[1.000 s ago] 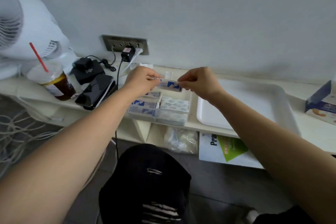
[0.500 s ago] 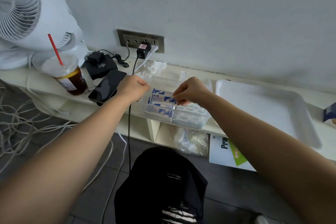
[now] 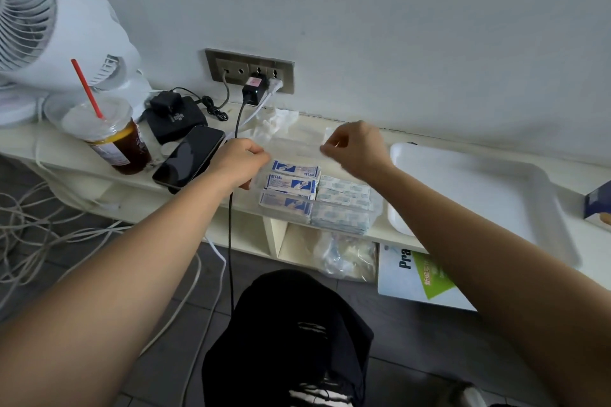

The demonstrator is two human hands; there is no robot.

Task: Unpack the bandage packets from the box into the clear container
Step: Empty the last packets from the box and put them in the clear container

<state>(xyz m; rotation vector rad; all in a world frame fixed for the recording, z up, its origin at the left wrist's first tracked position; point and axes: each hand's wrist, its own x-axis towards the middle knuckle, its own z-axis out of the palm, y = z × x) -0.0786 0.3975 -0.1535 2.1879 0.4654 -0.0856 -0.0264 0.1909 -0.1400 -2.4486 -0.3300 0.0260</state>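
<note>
Two hands: our left hand (image 3: 241, 158) and right hand (image 3: 357, 150) hover curled above the clear container (image 3: 375, 208); we cannot tell if they pinch anything.
Packets: bandage packets (image 3: 291, 183) lie in flat rows inside it on the worktop (image 3: 53, 152); the box (image 3: 596, 205) sits well apart, right.
Risk: we judge the slick top packets could slide out if knocked.
Materials: thin glossy paper rectangles; rigid see-through plastic walls.

The white fan (image 3: 29, 10) runs off the left edge, the blue box (image 3: 596, 200) off the right. Motion blur smears the fingertips of the right hand (image 3: 358, 150); the left hand (image 3: 236, 160) hides its own curled fingers.
</note>
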